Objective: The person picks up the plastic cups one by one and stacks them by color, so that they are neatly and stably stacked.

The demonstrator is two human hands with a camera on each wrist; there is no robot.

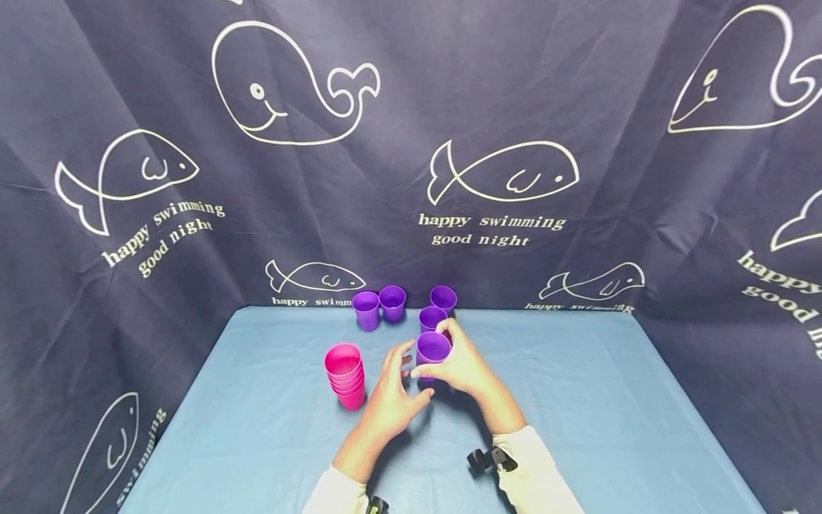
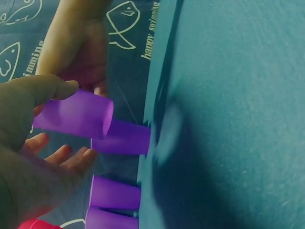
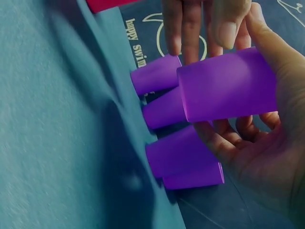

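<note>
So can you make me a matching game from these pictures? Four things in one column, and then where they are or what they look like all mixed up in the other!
Column one
1. Pink cups
2. Right hand
3. Table
4. Back cloth

Column two
A. Dark, rising behind the table
B. Stacked one inside another
C. Light blue, under the stack
D. Gripping a purple cup

Right pairs
1-B, 2-D, 3-C, 4-A
</note>
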